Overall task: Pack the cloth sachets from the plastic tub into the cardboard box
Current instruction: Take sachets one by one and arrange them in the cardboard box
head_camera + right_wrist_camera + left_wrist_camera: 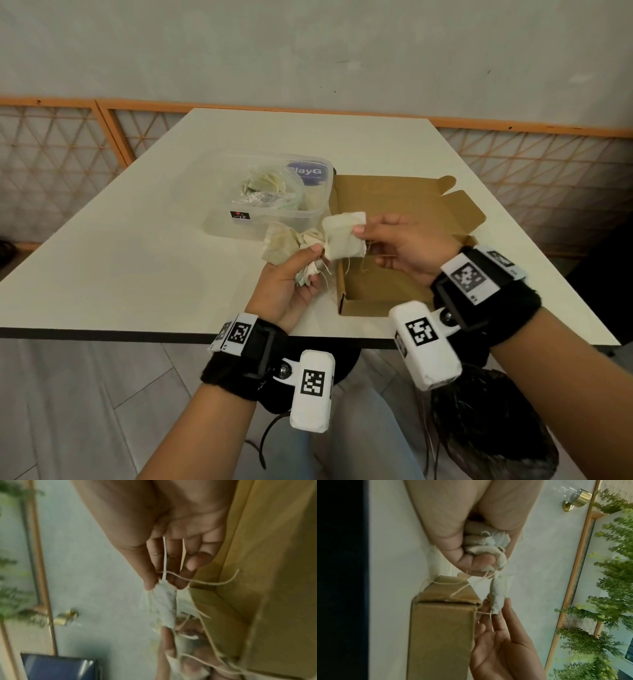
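My left hand (294, 274) grips a bunch of cream cloth sachets (291, 245) with loose strings, held above the table just left of the cardboard box (394, 284). My right hand (394, 245) pinches one flat sachet (344, 236) by its edge between thumb and fingers, over the box's left wall. The same sachet (498, 595) hangs between both hands in the left wrist view, and in the right wrist view the sachet (164, 604) trails strings. The clear plastic tub (260, 195) behind holds more sachets. The box's open lid (411, 202) lies back.
The white table (137, 257) has its front edge near my wrists. An orange lattice railing (61, 144) runs behind the table. A dark bag (496, 428) sits below the table at right.
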